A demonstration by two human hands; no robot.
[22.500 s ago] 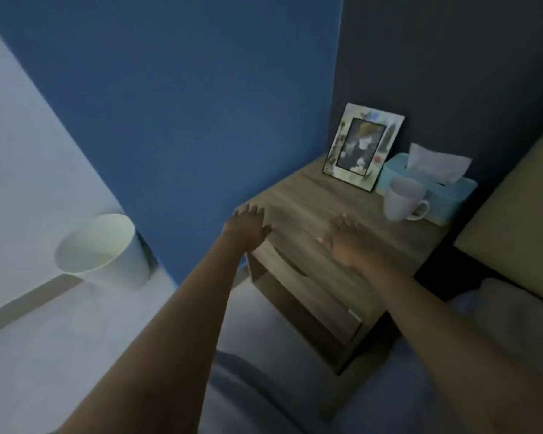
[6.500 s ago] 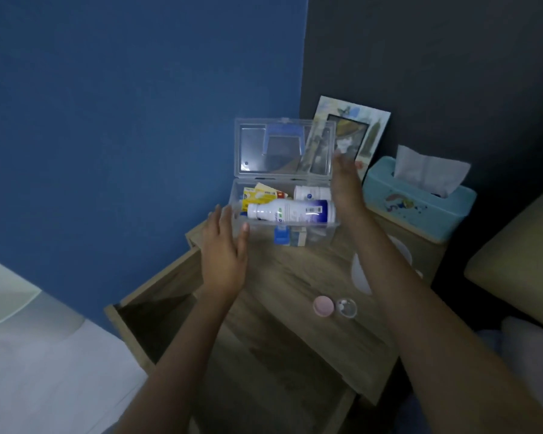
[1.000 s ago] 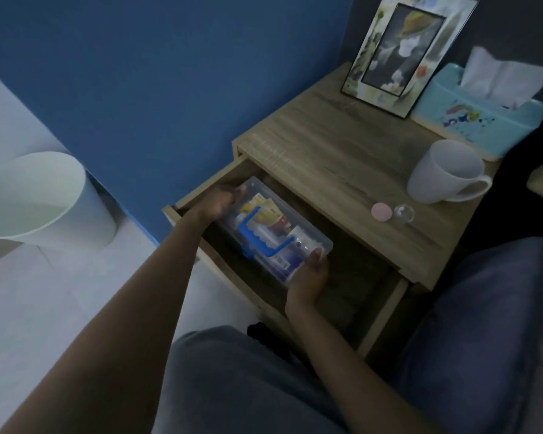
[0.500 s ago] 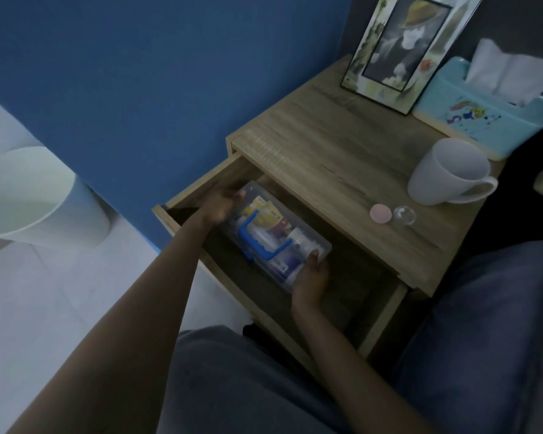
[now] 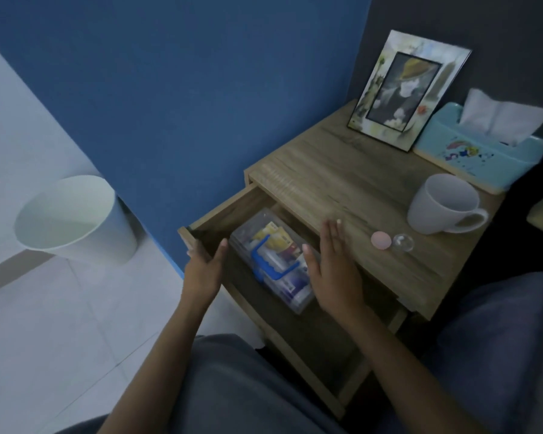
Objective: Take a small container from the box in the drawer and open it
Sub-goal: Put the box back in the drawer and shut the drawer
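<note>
A clear plastic box with a blue handle lies closed in the open drawer of the wooden nightstand; packets and bottles show through its lid. My left hand hovers just left of the box, fingers apart, holding nothing. My right hand hovers to the right of the box, palm facing it, also empty. On the nightstand top sit a small clear container and its pink lid, side by side and apart from each other.
A white mug, a light blue tissue box and a picture frame stand on the nightstand top. A white waste bin sits on the floor at left. My knees are below, in front of the drawer.
Both hands have let go of the clear box and lifted away from its ends. The box now rests in the drawer.
</note>
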